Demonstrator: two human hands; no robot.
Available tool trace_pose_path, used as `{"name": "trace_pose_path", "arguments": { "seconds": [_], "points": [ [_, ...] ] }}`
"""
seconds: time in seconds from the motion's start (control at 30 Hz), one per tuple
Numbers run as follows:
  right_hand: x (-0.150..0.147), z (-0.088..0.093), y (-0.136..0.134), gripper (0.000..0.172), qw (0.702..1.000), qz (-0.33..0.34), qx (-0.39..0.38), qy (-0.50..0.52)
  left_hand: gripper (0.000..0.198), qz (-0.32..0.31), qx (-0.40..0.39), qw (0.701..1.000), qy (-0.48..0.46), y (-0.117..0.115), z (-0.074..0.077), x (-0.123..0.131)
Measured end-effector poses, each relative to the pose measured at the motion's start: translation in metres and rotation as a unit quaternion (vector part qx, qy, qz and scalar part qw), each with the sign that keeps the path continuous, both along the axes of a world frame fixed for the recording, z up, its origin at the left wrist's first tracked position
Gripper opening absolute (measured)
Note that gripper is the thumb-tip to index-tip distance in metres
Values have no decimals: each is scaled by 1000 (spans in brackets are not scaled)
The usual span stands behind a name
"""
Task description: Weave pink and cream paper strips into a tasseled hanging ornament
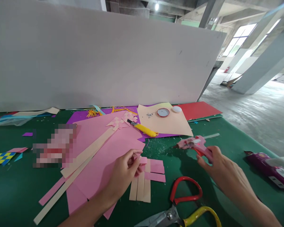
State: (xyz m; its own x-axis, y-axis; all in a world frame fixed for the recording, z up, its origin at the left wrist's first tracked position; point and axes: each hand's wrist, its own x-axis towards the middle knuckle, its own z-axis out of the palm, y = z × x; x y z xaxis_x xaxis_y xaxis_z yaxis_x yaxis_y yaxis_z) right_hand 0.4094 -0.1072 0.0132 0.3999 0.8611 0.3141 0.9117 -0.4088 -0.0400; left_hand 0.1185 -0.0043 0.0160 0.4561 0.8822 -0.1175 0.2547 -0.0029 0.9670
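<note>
My left hand (pixel 127 167) is closed in a pinch on a pink paper strip (pixel 144 160) of a small woven piece. The woven piece has pink strips (pixel 157 166) pointing right and beige strips (pixel 140 190) pointing toward me. My right hand (pixel 223 167) has its thumb and fingers at the handle of a pink hot glue gun (pixel 196 143), whose nozzle points left and whose clear glue stick (pixel 212 136) sticks out behind. Between my hands, nearer to me, lie large scissors (pixel 169 216) with one red and one yellow handle.
Pink paper sheets (pixel 118 154) and long beige strips (pixel 90 153) lie at left. Behind them are a yellow utility knife (pixel 145 129) and a beige sheet (pixel 153 124) bearing a round lid (pixel 163 112). A purple glue gun (pixel 269 168) lies far right. A white panel (pixel 97 60) stands behind.
</note>
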Motion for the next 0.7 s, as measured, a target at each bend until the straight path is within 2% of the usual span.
{"name": "trace_pose_path", "arguments": {
  "seconds": [0.17, 0.3, 0.7],
  "points": [
    [-40, 10, 20, 33, 994, 105, -18, -11, 36, 2, -4, 1000, 10, 1, 1, -1],
    [-56, 8, 29, 25, 985, 167, -1, -52, 36, 1, -8, 1000, 13, 1, 2, -1],
    [-66, 7, 28, 20, 978, 195, -8, -71, 36, 7, -5, 1000, 21, 1, 2, 0]
  ]
}}
